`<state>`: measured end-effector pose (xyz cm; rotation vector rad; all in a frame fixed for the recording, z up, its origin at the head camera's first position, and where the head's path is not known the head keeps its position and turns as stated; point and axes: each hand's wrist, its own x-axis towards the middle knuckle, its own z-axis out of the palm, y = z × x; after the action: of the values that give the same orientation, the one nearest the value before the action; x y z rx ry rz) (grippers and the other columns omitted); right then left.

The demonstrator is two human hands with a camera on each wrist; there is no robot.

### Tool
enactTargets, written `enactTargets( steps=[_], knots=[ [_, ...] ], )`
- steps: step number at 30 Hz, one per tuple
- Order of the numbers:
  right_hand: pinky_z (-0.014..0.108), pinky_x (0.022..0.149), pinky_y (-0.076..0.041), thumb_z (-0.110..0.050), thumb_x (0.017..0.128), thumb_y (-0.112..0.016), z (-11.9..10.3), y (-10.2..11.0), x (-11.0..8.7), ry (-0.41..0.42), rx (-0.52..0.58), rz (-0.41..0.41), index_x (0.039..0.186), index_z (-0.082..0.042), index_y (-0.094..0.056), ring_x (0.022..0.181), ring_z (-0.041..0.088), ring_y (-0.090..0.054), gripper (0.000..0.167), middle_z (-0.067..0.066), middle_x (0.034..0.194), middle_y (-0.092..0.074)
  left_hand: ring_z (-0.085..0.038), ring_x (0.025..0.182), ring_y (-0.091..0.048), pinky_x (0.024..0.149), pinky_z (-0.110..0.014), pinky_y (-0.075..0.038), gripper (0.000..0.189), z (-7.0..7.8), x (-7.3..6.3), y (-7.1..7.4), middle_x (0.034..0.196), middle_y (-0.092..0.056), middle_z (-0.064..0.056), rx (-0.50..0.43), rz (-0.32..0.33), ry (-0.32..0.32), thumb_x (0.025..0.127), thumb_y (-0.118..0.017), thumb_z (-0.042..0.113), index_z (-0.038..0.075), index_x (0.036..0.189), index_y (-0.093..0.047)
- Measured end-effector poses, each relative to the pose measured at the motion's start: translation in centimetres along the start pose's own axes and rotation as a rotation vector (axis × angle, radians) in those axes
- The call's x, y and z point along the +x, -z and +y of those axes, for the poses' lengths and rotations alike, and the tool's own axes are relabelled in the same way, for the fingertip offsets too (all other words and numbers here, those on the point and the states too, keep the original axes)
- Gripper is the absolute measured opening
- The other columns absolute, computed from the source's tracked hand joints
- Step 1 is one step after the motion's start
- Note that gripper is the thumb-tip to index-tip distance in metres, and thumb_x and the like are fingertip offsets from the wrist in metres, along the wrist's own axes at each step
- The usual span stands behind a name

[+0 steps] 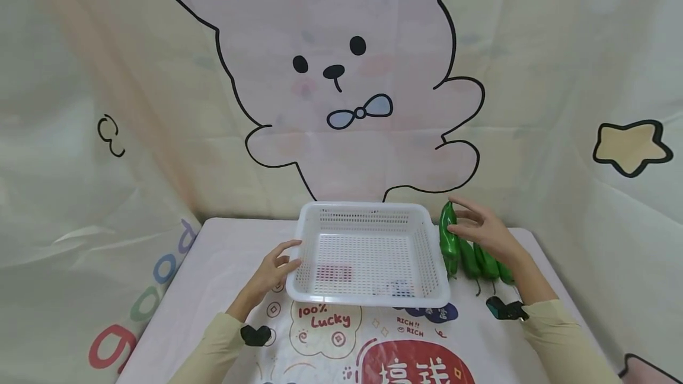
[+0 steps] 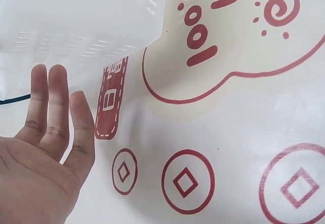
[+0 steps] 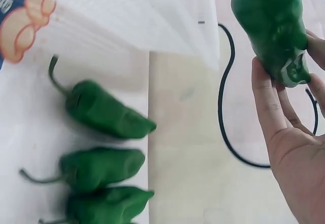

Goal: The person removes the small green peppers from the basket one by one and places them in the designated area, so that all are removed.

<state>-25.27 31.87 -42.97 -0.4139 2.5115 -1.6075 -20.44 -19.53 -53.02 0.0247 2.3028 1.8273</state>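
A long green pepper (image 1: 449, 242) is pinched in my right hand (image 1: 488, 233), held up just beside the right rim of a white plastic basket (image 1: 368, 300). In the right wrist view, fingers and thumb close on the tapered end of that pepper (image 3: 269, 26). My left hand (image 1: 273, 271) is at the basket's left side, its fingertips at the rim. The left wrist view has three of its fingers extended beside the basket wall (image 2: 76, 26); its thumb is out of that view. Three more green peppers (image 3: 101, 168) lie in a row under the right forearm.
A white printed cloth (image 1: 251, 236) covers the table, and its print shows through the holes in the basket's floor. Behind the table hangs a curtain (image 1: 368, 153) with a cartoon animal. More curtain (image 1: 587, 224) hangs along both sides.
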Motion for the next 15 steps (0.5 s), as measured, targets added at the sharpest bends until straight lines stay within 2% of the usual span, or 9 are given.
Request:
enactTargets(
  steps=[4,6,9,12,15],
  knots=[
    [0.033,0.087,-0.052,-0.025,0.099,-0.071,1.4,1.6,-2.0,0.011,-0.059,0.030,0.160,-0.024,-0.035,0.132,0.039,-0.043,0.071,0.021,0.151,-0.041,-0.030,0.104,-0.062,0.080,-0.044,-0.054,0.056,0.2,-0.1,-0.1,0.117,-0.064,-0.013,0.002,0.007,0.006,0.096,-0.074,0.028,0.024,0.148,-0.051],
    [0.027,0.084,-0.053,-0.022,0.099,-0.070,2.2,2.4,-3.0,0.027,-0.067,0.047,0.160,-0.023,-0.036,0.129,0.033,-0.047,0.069,0.021,0.150,-0.041,-0.031,0.105,-0.062,0.081,-0.044,-0.054,0.055,0.2,-0.2,-0.2,0.119,-0.063,-0.013,0.004,0.010,0.007,0.097,-0.073,0.026,0.024,0.148,-0.051],
    [0.026,0.082,-0.054,-0.015,0.100,-0.068,3.4,3.5,-4.2,0.055,-0.050,0.068,0.159,-0.019,-0.037,0.123,0.019,-0.053,0.067,0.021,0.150,-0.041,-0.031,0.106,-0.061,0.081,-0.045,-0.054,0.054,0.1,-0.2,-0.2,0.122,-0.062,-0.013,0.012,0.015,0.007,0.098,-0.071,0.024,0.024,0.148,-0.051],
    [0.027,0.082,-0.054,-0.011,0.100,-0.068,4.4,4.5,-5.4,0.055,-0.015,0.089,0.158,-0.015,-0.038,0.116,0.006,-0.056,0.065,0.015,0.144,-0.046,-0.031,0.107,-0.061,0.080,-0.045,-0.055,0.054,0.0,-0.2,-0.2,0.124,-0.061,-0.014,0.018,0.017,0.001,0.098,-0.071,0.026,0.023,0.148,-0.051],
    [0.027,0.079,-0.055,-0.012,0.099,-0.069,5.1,5.2,-6.4,0.025,-0.018,0.122,0.156,-0.011,-0.039,0.108,0.001,-0.061,0.064,0.005,0.134,-0.055,-0.032,0.108,-0.061,0.081,-0.045,-0.055,0.055,0.0,-0.2,-0.1,0.125,-0.061,-0.015,0.011,0.013,-0.002,0.098,-0.072,0.026,0.023,0.148,-0.051]
  ],
)
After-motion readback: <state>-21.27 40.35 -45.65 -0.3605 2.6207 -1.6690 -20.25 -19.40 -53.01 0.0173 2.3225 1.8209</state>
